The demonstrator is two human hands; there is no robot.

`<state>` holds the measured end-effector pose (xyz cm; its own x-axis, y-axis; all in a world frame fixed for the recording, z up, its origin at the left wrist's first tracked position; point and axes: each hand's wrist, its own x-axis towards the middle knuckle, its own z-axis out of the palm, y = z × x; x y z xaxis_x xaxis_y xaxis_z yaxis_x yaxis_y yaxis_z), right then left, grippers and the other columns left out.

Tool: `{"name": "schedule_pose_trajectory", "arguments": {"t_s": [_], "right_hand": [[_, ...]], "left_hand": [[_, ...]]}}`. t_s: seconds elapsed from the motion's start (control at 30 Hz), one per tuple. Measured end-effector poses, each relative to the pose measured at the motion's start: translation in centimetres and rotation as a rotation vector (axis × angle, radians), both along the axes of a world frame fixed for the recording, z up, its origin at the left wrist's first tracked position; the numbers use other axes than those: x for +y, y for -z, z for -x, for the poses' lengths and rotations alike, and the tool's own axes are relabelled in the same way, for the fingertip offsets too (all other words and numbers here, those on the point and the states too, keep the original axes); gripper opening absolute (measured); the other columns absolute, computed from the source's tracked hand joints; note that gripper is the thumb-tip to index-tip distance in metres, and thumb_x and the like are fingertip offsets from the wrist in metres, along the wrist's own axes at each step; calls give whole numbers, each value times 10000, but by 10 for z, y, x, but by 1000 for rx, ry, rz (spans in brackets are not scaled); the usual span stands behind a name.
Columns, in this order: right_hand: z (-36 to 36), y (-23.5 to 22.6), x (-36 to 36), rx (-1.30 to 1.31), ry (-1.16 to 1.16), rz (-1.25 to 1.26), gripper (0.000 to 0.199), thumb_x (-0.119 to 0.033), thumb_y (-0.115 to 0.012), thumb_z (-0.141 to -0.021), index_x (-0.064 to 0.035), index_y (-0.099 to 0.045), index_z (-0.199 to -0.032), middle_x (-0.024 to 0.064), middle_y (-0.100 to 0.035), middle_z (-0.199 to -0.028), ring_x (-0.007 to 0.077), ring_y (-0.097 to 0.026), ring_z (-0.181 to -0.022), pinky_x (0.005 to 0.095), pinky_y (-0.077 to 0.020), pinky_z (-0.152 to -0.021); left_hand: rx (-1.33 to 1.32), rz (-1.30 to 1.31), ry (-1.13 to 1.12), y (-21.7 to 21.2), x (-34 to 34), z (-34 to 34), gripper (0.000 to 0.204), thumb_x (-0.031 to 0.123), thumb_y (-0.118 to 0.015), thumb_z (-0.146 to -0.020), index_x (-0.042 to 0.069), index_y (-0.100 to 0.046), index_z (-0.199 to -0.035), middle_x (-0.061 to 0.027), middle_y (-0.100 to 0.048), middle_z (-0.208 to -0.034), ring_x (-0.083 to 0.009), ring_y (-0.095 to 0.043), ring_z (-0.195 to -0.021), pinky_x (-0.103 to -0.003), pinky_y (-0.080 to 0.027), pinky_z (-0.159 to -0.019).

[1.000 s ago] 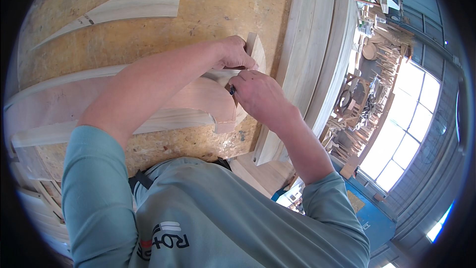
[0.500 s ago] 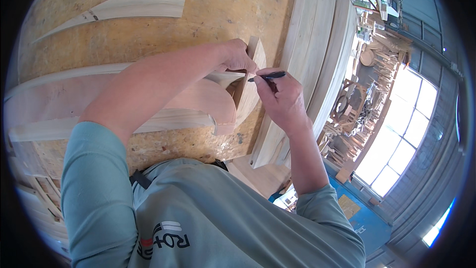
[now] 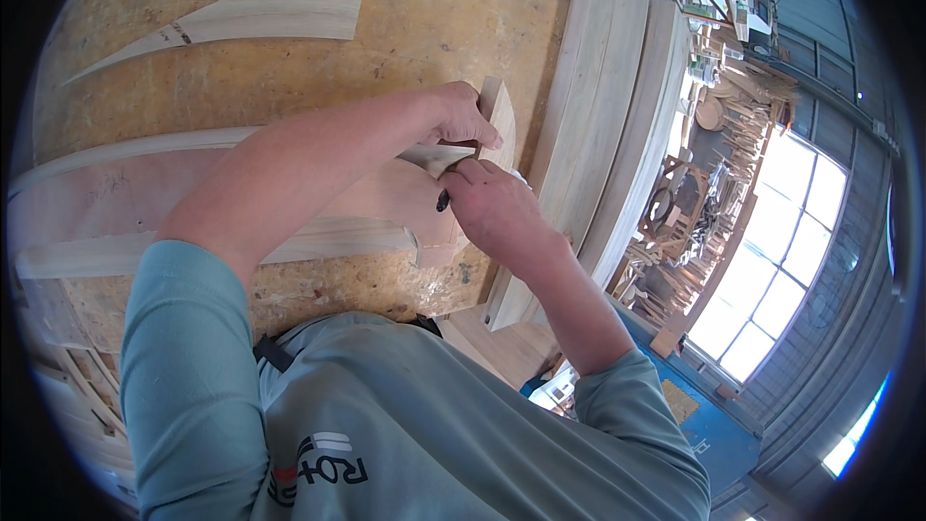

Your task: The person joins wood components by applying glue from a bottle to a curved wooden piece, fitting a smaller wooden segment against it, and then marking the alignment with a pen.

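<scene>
A small flat piece of pale wood (image 3: 503,112) with a curved outer edge stands against the end of a long wooden workpiece (image 3: 371,198), which has a pinkish face and pale strips along its sides. My left hand (image 3: 467,118) grips the small piece near its upper part, fingers closed over its edge. Just below it, my right hand (image 3: 497,214) is closed around a black pen (image 3: 443,201), whose dark end sticks out over the workpiece. The pen's tip is hidden behind my right hand, as is much of the small piece's lower part.
On the worn, wood-topped workbench (image 3: 434,29) lies a tapered pale board (image 3: 280,10) at the far left. Long stacked planks (image 3: 603,87) run along the bench's right side. Further right are piles of wood offcuts (image 3: 719,183) and a bright window (image 3: 776,251).
My right hand has moved left and down with the pen, from the small piece's outer face to its inner side by the workpiece. My left hand keeps its grip.
</scene>
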<state>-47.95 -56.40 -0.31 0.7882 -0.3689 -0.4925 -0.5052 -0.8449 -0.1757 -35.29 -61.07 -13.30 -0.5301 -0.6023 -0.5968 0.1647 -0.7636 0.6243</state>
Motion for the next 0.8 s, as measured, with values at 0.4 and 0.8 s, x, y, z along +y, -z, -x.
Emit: {"name": "schedule_pose_trajectory", "arguments": {"t_s": [0.4, 0.8], "right_hand": [[-10, -8, -27, -12, 198, -9, 137, -131, -633, -923, -33, -693, -998, 147, -681, -961, 332, -680, -887, 423, -559, -786], [-8, 4, -20, 99, 70, -114, 160, -157, -630, -927, -27, -697, -990, 139, -677, -961, 319, -677, -917, 415, -560, -828]], "left_hand": [[-25, 53, -12, -5, 2, -6, 569, 145, -889, -708, -60, -643, -1179, -133, -695, -1079, -204, -666, -972, -353, -537, -809], [20, 48, -19, 5, 2, 2, 475, 92, -859, -740, -59, -662, -1145, -145, -706, -1033, -223, -679, -923, -366, -543, -798]]}}
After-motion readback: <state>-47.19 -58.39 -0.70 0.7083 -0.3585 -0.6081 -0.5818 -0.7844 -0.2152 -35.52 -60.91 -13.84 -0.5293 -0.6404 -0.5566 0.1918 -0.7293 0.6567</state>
